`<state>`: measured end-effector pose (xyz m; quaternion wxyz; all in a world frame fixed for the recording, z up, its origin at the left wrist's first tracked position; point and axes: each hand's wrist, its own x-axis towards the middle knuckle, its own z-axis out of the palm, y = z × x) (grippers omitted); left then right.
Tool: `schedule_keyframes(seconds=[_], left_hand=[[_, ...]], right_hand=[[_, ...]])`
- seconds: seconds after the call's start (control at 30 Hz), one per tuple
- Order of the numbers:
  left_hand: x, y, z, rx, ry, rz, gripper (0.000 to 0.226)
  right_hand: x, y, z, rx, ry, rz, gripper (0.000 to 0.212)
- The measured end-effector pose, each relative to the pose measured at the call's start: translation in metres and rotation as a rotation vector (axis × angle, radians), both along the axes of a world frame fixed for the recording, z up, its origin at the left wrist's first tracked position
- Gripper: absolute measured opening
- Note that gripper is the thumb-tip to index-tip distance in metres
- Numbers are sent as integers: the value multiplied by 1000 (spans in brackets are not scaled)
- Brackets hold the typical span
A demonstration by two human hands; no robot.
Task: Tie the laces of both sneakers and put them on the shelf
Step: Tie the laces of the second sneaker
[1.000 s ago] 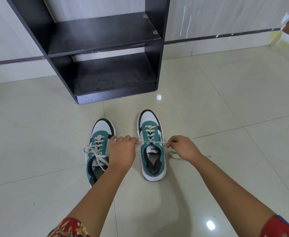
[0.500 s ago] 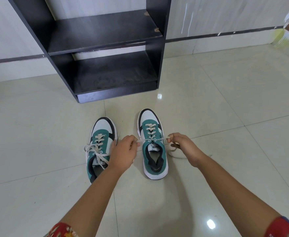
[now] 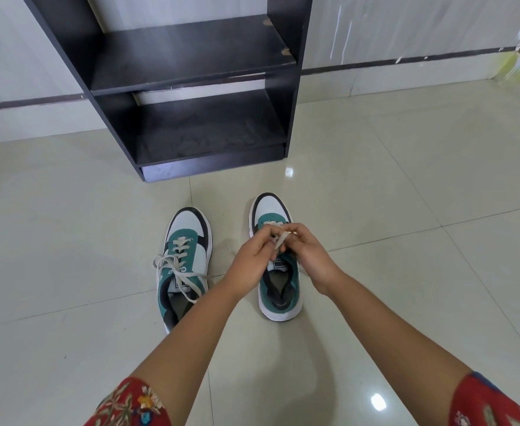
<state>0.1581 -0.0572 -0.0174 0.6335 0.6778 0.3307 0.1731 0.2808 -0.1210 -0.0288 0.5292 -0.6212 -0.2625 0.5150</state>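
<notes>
The dark shelf (image 3: 191, 66) stands against the wall on the tiled floor (image 3: 406, 210). Before it sit my two sneakers: the left sneaker (image 3: 185, 259), laces loose, and the right sneaker (image 3: 278, 290). Over the latter my left hand (image 3: 252, 262) and right hand (image 3: 311, 256) meet, both pinching its lace (image 3: 278, 241)

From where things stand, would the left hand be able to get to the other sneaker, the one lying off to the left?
Probably yes. The left sneaker lies just beside the left hand with only bare floor between, but that hand is busy pinching the right sneaker's lace.
</notes>
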Motion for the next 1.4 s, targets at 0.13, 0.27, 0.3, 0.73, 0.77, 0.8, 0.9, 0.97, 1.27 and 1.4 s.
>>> schedule_keyframes(seconds=[0.13,0.27,0.3,0.73,0.77,0.8,0.9,0.97,1.27,1.4], left_hand=[[3,4,0,-123,-6,47,22],[8,13,6,-268,64,71,9],[9,14,5,-267,90,76,10],[0,15,4,664,313,10,9],[-2,16,2,803,317,-20,14],[-3,17,-3,902,307,-64,21],[0,16,-1,1100,299,-177,23],[1,16,1,1188,297,-153,21],[6,31,13,-163,315,201,28],[1,34,12,-362,311,254,25]], right_hand=[[2,0,2,-32,4,-4,16],[1,-2,5,20,-63,99,12],[1,-2,4,28,-62,110,13],[7,16,6,-165,-47,-129,14],[8,17,7,-189,-62,-104,14],[8,19,8,-211,-70,-85,15],[5,20,9,-253,-85,-78,13],[2,20,8,-216,-61,-93,10],[-15,-7,6,30,-403,-103,38],[-26,-16,-6,10,-718,-47,31]])
